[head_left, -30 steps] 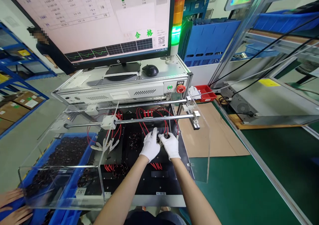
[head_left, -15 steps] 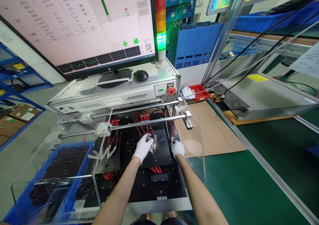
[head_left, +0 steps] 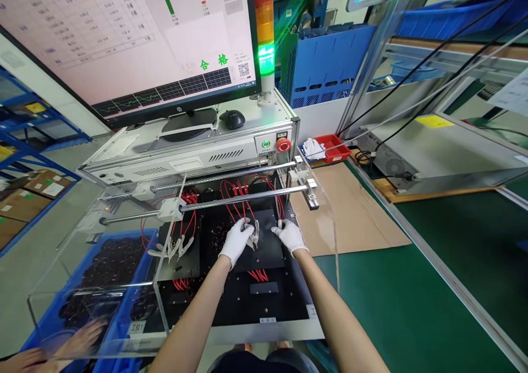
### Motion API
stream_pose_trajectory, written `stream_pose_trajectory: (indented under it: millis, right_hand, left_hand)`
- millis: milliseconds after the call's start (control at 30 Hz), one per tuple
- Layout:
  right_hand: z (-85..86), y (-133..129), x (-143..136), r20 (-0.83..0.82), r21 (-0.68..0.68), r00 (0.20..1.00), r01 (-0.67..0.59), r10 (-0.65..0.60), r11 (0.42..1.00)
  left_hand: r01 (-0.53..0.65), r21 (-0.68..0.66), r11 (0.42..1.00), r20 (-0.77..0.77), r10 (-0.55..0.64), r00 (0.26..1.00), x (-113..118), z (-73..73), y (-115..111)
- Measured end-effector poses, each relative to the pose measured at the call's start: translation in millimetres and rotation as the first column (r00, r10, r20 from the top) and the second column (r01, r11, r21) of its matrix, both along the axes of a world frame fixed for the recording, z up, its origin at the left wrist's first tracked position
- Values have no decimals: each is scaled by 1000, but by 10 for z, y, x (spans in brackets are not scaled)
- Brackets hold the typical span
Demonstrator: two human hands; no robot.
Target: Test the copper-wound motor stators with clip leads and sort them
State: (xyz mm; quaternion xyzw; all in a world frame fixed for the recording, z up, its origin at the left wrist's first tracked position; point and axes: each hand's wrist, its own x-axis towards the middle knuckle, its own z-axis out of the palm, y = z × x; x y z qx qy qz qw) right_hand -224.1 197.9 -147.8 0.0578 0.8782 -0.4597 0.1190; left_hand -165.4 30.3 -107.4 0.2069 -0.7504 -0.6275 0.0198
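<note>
My left hand [head_left: 237,243], in a white glove, is closed around pale test clips [head_left: 254,236] on red wires, over the black panel [head_left: 268,254]. Its fingertips partly cover the clips. My right hand [head_left: 292,236], gloved too, pinches the pale end of another red-wired clip [head_left: 280,224] near the panel's right side. That clip is mostly hidden by the fingers. More pale clips [head_left: 178,248] on red wires lie to the left. A bundle of dark coiled parts [head_left: 219,235] rests beside my left hand.
A clear plastic cover [head_left: 330,224] and metal rails [head_left: 247,198] surround the black fixture. Another person's hands [head_left: 84,337] are at the blue bin [head_left: 35,329] of dark parts, lower left. A monitor [head_left: 173,43], lit signal tower [head_left: 266,59] and red stop button [head_left: 283,144] stand behind.
My right hand has moved left and slightly up, and the red wires at its clip have shifted along. Another person's hands have appeared at the lower left. My left hand stays near its clips.
</note>
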Motion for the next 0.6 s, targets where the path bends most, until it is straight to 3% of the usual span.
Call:
stream_pose_trajectory:
  millis: [267,467,600]
  right_hand:
    - [75,-20,22,-41,-299,999,11,-24,954]
    - [42,-270,66,-35,-475,981,153,-192,866]
    - [-17,-345,120,-19,-515,972,190,-233,836]
  left_hand:
    - [10,-20,1000,3,-10,1000,4,9,2]
    - [16,-55,998,7,-16,1000,-3,19,5]
    - [33,-95,995,19,-31,999,-2,28,9]
